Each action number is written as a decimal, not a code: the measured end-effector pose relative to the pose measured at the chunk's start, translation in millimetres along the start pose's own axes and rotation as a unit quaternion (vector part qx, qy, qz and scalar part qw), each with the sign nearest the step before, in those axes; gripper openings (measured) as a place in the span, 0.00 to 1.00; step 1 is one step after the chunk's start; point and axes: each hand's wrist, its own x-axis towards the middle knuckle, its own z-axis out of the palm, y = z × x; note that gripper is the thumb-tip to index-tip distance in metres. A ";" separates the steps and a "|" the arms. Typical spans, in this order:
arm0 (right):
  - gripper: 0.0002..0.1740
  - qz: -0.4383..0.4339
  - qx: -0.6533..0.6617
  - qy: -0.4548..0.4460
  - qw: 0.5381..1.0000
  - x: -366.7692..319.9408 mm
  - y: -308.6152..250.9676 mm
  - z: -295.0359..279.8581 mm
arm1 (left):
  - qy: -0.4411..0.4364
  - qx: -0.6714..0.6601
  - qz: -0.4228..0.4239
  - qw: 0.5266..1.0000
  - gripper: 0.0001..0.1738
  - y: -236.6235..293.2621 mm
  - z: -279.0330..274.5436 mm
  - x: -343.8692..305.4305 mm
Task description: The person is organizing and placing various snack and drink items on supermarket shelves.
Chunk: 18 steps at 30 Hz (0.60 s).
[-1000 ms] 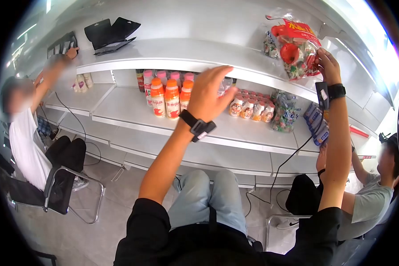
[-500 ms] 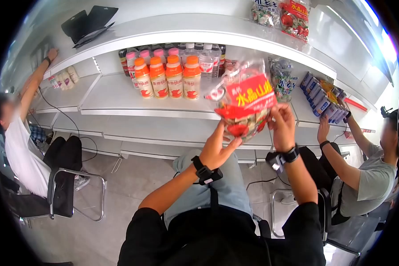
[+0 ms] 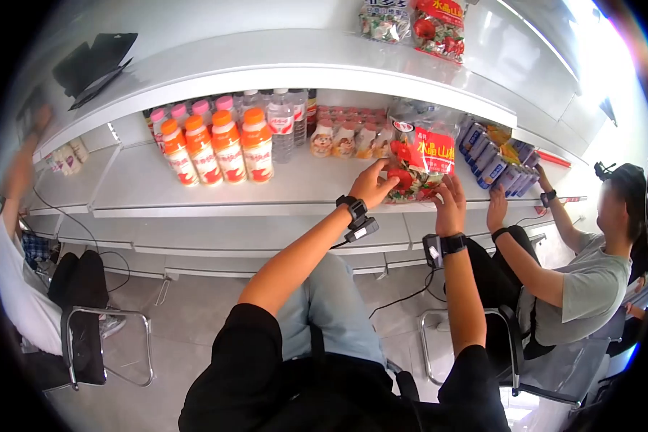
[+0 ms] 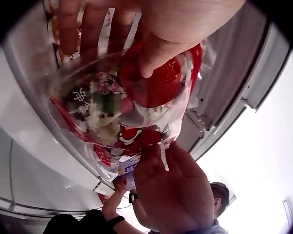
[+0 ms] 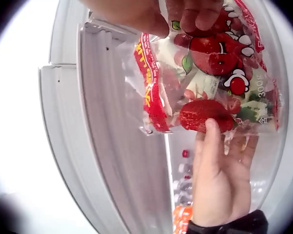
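A clear and red bag of hawthorn candy stands at the front of the middle shelf, printed with red fruit. My left hand pinches its left side, thumb on the front and fingers behind, as the right wrist view also shows of the left hand. At the lower right edge, my right hand holds the bag with bent fingers. Left of the bag is a row of small bottles with cartoon faces. Another bag behind it is mostly hidden.
Orange-capped bottles and water bottles fill the shelf's left part. Blue-and-white packs lie to the right, where a seated person reaches in. Two snack bags stand on the upper shelf. Another person sits at left.
My right hand left the bags on the upper shelf and came down. Both hands took hold of a hawthorn candy bag and moved it forward onto the middle shelf. The head view shifted right.
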 end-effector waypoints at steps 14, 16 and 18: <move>0.32 0.001 -0.063 0.060 0.996 19.7 19.8 -26.9 | -0.003 0.016 0.008 1.000 0.38 -14.9 -3.7 4.3; 0.30 -0.015 -0.047 0.040 0.998 8.7 -13.3 -17.9 | -0.042 -0.043 0.045 0.997 0.32 29.8 -29.5 -22.0; 0.27 -0.007 -0.044 -0.009 0.999 7.7 -42.5 -16.0 | -0.099 -0.025 0.107 0.989 0.23 74.9 -62.7 -41.6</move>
